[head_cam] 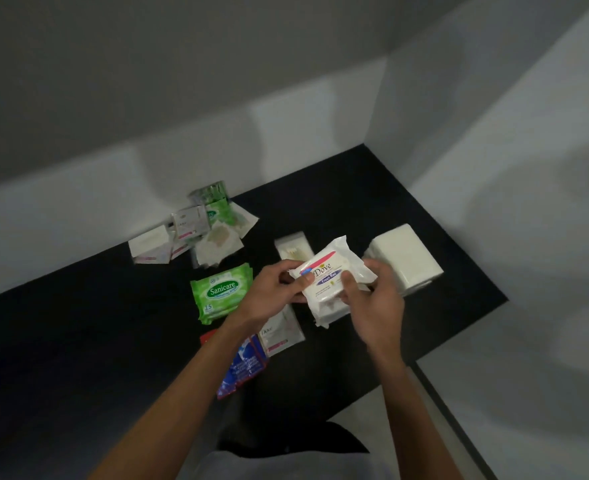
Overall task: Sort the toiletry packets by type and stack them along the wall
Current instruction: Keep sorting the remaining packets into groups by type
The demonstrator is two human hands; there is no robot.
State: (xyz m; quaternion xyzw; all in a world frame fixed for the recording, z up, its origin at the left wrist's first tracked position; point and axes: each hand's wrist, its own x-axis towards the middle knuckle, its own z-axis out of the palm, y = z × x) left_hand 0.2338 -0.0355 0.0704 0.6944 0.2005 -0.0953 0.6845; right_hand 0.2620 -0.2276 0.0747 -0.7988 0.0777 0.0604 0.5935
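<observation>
Both hands hold a white Dove packet above the black counter. My left hand pinches its left edge; my right hand grips its lower right side. A green Sanicare wipes packet lies just left of my left hand. Under my left forearm lie a flat white Dove sachet and red and blue sachets. A loose pile of mixed packets sits against the back wall. A clear pack of cotton buds lies behind the held packet.
A white block of tissue packs stands at the right of the counter. White walls close in the counter at the back and right. The counter's front edge runs diagonally at lower right.
</observation>
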